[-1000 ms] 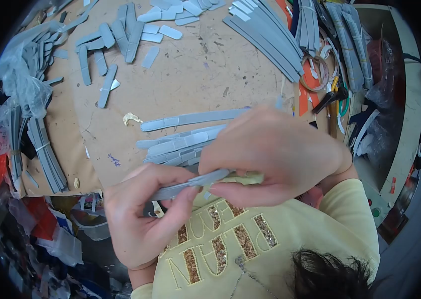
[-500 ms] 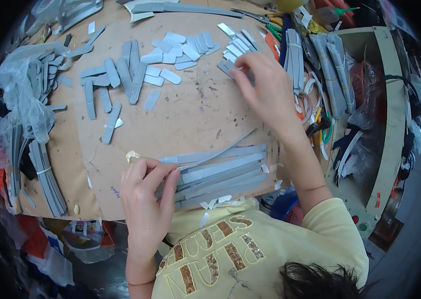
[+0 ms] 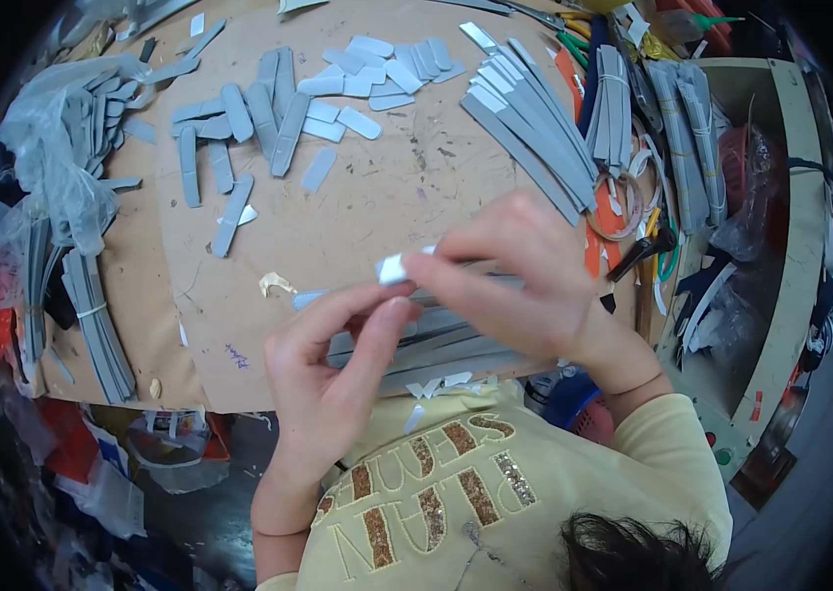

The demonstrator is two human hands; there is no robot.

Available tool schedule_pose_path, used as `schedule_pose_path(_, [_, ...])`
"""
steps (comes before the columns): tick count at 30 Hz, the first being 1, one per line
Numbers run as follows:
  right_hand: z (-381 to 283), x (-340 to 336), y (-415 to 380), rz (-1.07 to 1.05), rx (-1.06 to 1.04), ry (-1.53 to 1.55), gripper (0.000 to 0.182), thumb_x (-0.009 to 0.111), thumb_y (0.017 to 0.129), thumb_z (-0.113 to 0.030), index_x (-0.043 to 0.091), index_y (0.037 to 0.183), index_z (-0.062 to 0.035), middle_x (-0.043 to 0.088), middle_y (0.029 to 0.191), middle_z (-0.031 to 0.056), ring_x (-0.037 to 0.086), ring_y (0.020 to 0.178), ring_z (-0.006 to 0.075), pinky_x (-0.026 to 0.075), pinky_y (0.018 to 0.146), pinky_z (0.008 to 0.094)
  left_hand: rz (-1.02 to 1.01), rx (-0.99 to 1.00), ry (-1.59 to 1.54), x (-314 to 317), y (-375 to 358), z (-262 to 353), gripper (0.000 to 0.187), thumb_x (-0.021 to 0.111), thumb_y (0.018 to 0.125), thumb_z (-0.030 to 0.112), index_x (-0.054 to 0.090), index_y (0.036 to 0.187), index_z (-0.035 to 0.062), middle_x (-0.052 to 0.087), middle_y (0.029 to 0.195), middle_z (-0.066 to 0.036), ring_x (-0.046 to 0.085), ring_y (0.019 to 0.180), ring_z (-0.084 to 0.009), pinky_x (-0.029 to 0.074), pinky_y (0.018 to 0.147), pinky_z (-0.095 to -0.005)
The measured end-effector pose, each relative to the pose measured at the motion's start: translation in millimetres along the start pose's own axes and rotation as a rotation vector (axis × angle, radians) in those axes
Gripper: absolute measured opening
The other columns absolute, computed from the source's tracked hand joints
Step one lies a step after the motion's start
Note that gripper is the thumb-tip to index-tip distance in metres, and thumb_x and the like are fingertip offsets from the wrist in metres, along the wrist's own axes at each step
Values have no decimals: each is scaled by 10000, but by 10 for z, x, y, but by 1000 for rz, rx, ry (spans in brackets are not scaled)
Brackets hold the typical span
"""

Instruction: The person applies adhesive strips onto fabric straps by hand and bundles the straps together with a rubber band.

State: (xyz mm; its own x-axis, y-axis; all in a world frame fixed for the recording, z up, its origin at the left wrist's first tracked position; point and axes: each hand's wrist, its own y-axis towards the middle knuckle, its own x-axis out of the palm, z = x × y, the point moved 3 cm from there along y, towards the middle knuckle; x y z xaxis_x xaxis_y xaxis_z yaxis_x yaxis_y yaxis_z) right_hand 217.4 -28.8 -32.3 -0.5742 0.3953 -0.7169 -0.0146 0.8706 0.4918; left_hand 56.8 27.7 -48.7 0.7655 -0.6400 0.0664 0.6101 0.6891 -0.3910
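Observation:
My left hand (image 3: 342, 360) pinches the end of a grey strip near the table's front edge, and a white tab (image 3: 394, 269) shows at its fingertips. Fingers of my right hand (image 3: 520, 281) are closed on the same white-tipped end from the right. Beneath both hands lies a stack of long grey strips (image 3: 456, 355), partly hidden by them. A fan of grey strips with pale ends (image 3: 532, 123) lies at the upper right. Short grey rounded pieces (image 3: 359, 122) and longer grey tabs (image 3: 288, 133) are scattered over the board's upper half.
Tied grey bundles lie at the left (image 3: 96, 325) and right (image 3: 611, 118). A plastic bag (image 3: 52, 167) of grey pieces sits at the left. Scissors, tape rolls (image 3: 618, 207) and cables crowd the right edge beside an open drawer (image 3: 781, 236). White scraps (image 3: 436, 386) lie at the front edge.
My right hand has come down from the upper-right strips to meet my left hand, which has risen slightly with the strip end. The fanned strips are uncovered. The view has shifted a little.

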Motion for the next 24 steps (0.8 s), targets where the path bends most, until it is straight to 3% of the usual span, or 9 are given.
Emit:
schedule_pose_path(5, [-168,29,16,-41,-50,43,234,700,665,14,706,893,-42,602,814,13,472,664,135,408,612,242,112,-59,-248,0,-40,-14,148,634,785,-30,683,924,-34,667,736,-47,489,619,-96,418,583,-214])
schedule_pose_path(10, [-130,53,27,-67,68,203,200,687,678,12,693,872,-38,604,836,20,467,667,142,406,621,250,106,218,25,-47,-21,-75,138,630,751,-56,686,875,-32,641,695,-42,466,586,-106,404,557,-226])
schedule_pose_path(14, [-131,12,69,-276,41,173,145,678,681,1,661,819,-40,599,844,23,462,656,152,407,624,259,52,463,267,-46,-27,-44,134,630,721,-72,681,838,-33,614,668,-38,452,571,-113,389,547,-229])
schedule_pose_path(20, [-176,-19,98,-344,-8,60,137,668,664,22,624,778,-39,588,804,17,469,642,160,406,618,260,27,516,392,-47,-28,-70,140,638,700,-69,674,831,-35,599,659,-41,439,558,-119,376,538,-236])
schedule_pose_path(24, [-134,54,15,-210,8,140,150,658,639,33,606,766,-29,559,747,22,467,627,170,408,609,264,25,375,235,-31,-30,-121,113,635,720,-66,676,820,-31,597,669,-42,436,560,-114,364,532,-230])
